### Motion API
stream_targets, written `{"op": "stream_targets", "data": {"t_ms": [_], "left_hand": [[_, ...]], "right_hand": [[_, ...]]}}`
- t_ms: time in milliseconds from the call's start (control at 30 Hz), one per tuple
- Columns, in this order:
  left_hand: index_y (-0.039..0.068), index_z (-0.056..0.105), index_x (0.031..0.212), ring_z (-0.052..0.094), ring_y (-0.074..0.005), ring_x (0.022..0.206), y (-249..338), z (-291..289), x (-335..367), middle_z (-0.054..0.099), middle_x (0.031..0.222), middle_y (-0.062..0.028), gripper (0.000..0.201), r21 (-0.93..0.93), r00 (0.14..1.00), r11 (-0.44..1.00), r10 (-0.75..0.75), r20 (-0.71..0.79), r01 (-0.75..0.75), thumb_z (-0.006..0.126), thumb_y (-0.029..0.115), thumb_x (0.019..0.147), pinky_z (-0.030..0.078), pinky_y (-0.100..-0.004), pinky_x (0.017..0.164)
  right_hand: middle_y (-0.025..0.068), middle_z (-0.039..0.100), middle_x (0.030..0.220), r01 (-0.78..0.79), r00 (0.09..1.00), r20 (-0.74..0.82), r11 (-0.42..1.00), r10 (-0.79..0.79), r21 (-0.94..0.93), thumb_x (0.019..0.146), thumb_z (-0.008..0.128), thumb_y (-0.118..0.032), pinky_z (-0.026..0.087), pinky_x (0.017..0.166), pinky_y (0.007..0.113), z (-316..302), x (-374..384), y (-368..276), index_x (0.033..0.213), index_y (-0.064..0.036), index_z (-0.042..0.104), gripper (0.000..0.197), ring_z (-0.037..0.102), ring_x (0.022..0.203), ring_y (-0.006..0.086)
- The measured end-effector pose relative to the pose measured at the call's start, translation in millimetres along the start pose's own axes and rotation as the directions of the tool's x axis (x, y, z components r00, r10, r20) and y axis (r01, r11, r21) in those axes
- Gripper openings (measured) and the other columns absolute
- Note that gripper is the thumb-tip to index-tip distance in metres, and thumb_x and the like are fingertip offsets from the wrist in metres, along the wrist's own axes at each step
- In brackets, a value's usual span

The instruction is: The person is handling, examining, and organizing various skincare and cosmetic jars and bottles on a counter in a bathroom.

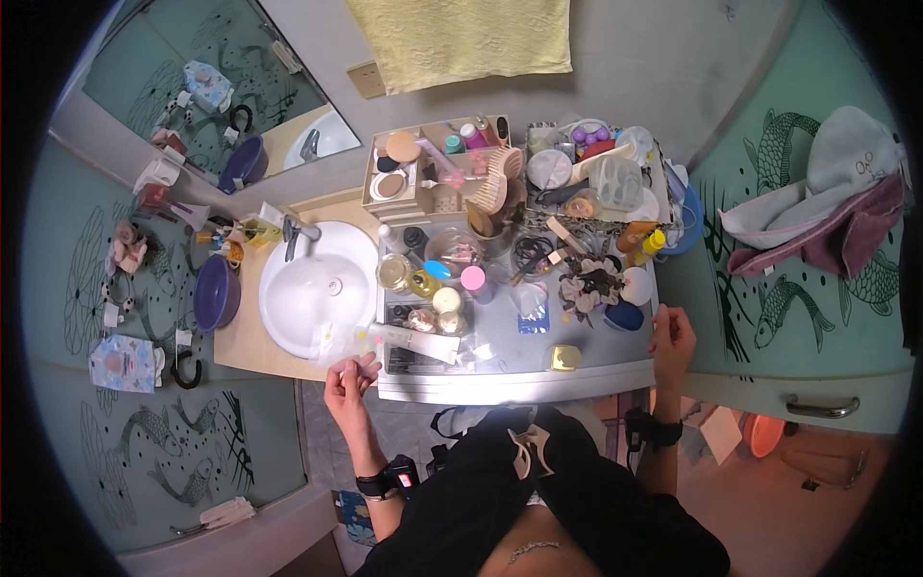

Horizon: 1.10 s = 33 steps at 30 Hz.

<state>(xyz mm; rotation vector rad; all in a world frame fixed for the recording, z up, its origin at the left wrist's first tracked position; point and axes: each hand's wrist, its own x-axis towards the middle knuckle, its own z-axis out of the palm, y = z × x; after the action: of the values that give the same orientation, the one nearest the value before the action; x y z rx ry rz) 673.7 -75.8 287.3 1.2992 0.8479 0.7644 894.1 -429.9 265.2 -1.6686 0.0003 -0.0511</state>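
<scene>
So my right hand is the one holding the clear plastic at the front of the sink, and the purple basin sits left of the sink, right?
Not quite: the head view shows your left hand holding the clear plastic at the front of the sink. The purple basin does sit left of the sink.

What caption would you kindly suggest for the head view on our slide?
Left hand holding clear plastic by the white sink, right hand beside the grey counter crowded with toiletries.
</scene>
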Motion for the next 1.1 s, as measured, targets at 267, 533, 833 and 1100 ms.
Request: {"op": "stream_targets", "data": {"t_ms": [267,533,833,1100], "left_hand": [[-0.003,0.052,0.093,0.062,-0.0192,0.072,-1,2,-1,0.062,0.089,-0.0189,0.017,-0.021,1.0,1.0,-0.004,-0.013,0.004,0.049,0.013,0.089,0.051,-0.026,0.066],[-0.003,0.051,0.094,0.062,-0.0196,0.073,-6,-3,0,0.062,0.09,-0.0188,0.017,-0.035,0.999,0.999,0.008,-0.031,-0.009,0.048,0.013,0.089,0.051,-0.0268,0.067],[0.001,0.05,0.096,0.06,-0.0211,0.087,19,-3,31,0.059,0.097,-0.0126,0.016,-0.157,1.0,0.987,0.014,0.021,-0.011,0.048,0.016,0.09,0.048,-0.029,0.075],[0.002,0.054,0.093,0.057,-0.0126,0.078,35,17,61,0.058,0.09,-0.0062,0.013,-0.162,0.993,0.985,0.069,0.101,-0.052,0.05,0.014,0.089,0.045,-0.0233,0.07]], "right_hand": [[-0.0034,0.046,0.059,0.012,1.0,-0.016,1.0,-0.012,-0.025,0.089,0.051,-0.019,0.03,0.039,0.017,-2,-1,2,0.074,-0.0041,0.051,0.021,0.038,0.044,0.0007],[-0.0031,0.045,0.059,0.009,1.0,-0.013,1.0,-0.009,0.022,0.089,0.052,-0.018,0.029,0.039,0.017,6,-3,6,0.072,-0.0047,0.051,0.021,0.038,0.043,0.0008],[-0.0037,0.04,0.051,0.09,0.993,-0.077,0.996,-0.09,-0.015,0.09,0.05,-0.019,0.025,0.037,0.017,0,-3,6,0.072,-0.0042,0.049,0.023,0.034,0.038,0.0013],[-0.0039,0.041,0.05,0.062,0.987,-0.143,0.996,-0.072,-0.069,0.089,0.051,-0.02,0.027,0.038,0.017,-17,-15,9,0.071,-0.0043,0.05,0.024,0.036,0.041,0.0008]]}}
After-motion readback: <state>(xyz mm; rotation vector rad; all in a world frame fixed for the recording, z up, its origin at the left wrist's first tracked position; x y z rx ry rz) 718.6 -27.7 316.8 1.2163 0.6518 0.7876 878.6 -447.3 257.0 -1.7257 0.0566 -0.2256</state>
